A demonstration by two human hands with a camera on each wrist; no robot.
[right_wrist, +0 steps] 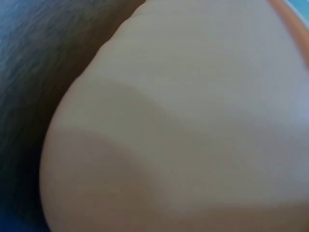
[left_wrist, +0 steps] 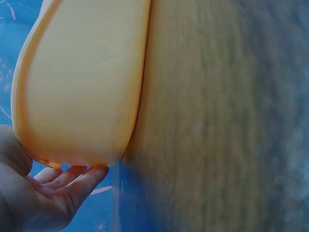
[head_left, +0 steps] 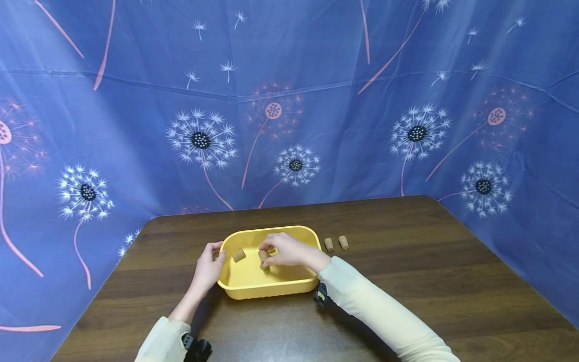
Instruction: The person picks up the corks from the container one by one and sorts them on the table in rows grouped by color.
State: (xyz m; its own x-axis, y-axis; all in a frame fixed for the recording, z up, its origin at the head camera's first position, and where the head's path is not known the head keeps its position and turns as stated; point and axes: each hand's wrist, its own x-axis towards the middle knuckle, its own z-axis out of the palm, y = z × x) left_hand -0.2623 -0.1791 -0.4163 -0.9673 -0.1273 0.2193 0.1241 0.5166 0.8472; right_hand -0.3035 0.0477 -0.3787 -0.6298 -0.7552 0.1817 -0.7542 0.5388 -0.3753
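Cork (head_left: 263, 257) is in/just over the yellow tray (head_left: 271, 291) rn, R hand (head_left: 288, 250) fingers pinching it, prob b/c it's small, and L hand (head_left: 208, 267) gripping the tray's left end, prob so it won't slide, w/ 2 more corks (head_left: 328, 245) on the bench (head_left: 407, 261).

Head view: right hand (head_left: 287, 250) screens part of the yellow tray's (head_left: 267, 291) floor; cork cluster (head_left: 263, 256) beneath it partly covered, count uncertain. Left hand (head_left: 208, 266): some fingers out of sight. Left sleeve (head_left: 164, 342), right sleeve (head_left: 384, 306) and surface (head_left: 407, 261) run off bottom edge; patterned cloth (head_left: 344, 125) cut at top and both sides. Left wrist view: tray cropped at top, hand at left and bottom; surface blurred rightward. Right wrist view: pale expanse (right_wrist: 193, 72) blurred, cropped, detail unreadable.
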